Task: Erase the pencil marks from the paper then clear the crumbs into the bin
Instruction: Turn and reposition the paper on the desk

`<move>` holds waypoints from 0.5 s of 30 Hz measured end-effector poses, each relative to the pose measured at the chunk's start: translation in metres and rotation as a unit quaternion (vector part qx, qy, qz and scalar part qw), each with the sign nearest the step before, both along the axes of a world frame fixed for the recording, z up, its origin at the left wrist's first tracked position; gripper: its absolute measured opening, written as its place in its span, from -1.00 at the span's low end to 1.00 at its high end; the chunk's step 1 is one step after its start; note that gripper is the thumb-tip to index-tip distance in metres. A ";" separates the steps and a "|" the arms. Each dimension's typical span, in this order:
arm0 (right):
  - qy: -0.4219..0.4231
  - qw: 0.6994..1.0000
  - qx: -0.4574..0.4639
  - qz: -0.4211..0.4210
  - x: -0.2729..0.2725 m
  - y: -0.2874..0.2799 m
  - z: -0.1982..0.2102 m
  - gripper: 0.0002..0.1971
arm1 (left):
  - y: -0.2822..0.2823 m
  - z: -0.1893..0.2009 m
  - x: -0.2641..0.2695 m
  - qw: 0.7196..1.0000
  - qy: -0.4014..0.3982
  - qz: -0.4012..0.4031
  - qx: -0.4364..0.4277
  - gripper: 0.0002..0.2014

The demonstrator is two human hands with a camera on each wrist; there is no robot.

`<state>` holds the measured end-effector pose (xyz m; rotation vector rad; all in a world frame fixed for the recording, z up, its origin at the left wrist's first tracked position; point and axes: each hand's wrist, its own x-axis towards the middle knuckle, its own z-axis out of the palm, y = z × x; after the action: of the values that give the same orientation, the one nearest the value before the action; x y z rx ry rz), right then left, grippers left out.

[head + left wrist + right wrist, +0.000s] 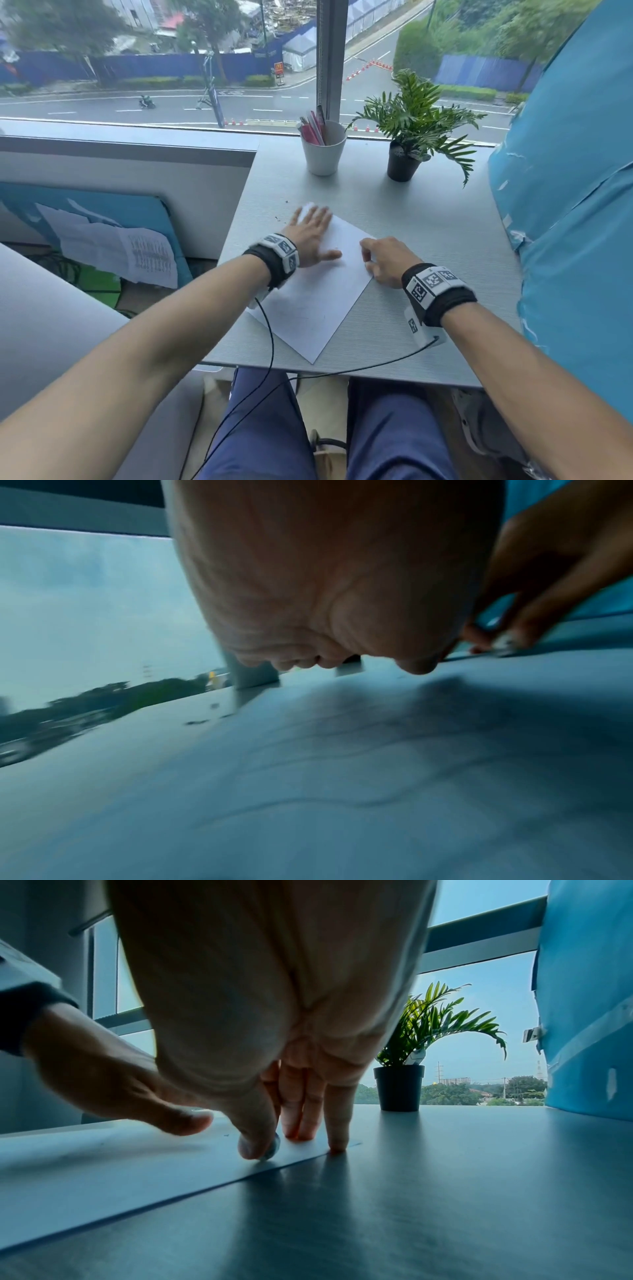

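Note:
A white sheet of paper [318, 284] lies askew on the grey table [428, 222], with faint pencil lines on it [342, 750]. My left hand [310, 233] lies flat on the paper's far left corner, fingers straight and spread. My right hand [380, 257] is at the paper's right edge, with thumb and forefinger pinching a small white eraser [272, 1148] against the sheet. The eraser [503, 643] also shows in the left wrist view but is hidden in the head view. Dark crumbs [279, 217] are scattered on the table just left of the left hand. No bin is in view.
A white cup of pens [323, 150] and a potted plant [404, 164] stand at the table's far edge by the window. A blue plastic sheet [565, 205] hangs along the right side. A grey partition [137, 178] borders the left.

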<state>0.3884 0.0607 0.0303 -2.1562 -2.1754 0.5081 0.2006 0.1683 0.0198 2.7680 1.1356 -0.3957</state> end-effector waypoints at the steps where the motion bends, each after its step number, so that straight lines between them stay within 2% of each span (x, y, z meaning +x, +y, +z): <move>1: -0.001 1.000 0.001 0.002 0.000 0.000 -0.001 -0.93 | -0.014 -0.002 0.007 0.999 -0.008 -0.052 -0.013 -0.01; 3: 0.002 1.000 0.002 0.000 0.000 0.000 -0.001 -0.93 | -0.039 -0.008 0.013 0.991 -0.013 -0.128 -0.046 0.01; 6: 0.004 1.000 0.004 -0.002 0.000 0.000 -0.004 -0.92 | -0.045 -0.020 0.004 0.985 -0.026 -0.150 -0.081 -0.03; 8: 0.001 1.000 -0.002 -0.005 0.001 0.001 -0.005 -0.91 | -0.031 -0.018 -0.009 0.990 -0.022 -0.115 -0.080 -0.09; 13: 0.005 1.000 -0.015 -0.010 0.000 0.002 -0.004 -0.92 | 0.004 0.000 -0.040 0.995 0.061 0.077 -0.034 -0.06; 15: 0.007 1.000 -0.007 -0.011 0.000 0.002 -0.005 -0.91 | -0.007 0.005 -0.042 0.997 0.052 0.052 0.001 -0.03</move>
<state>0.3882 0.0627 0.0255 -2.1753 -2.1444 0.5355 0.1590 0.1614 0.0247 2.7030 1.2975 -0.5336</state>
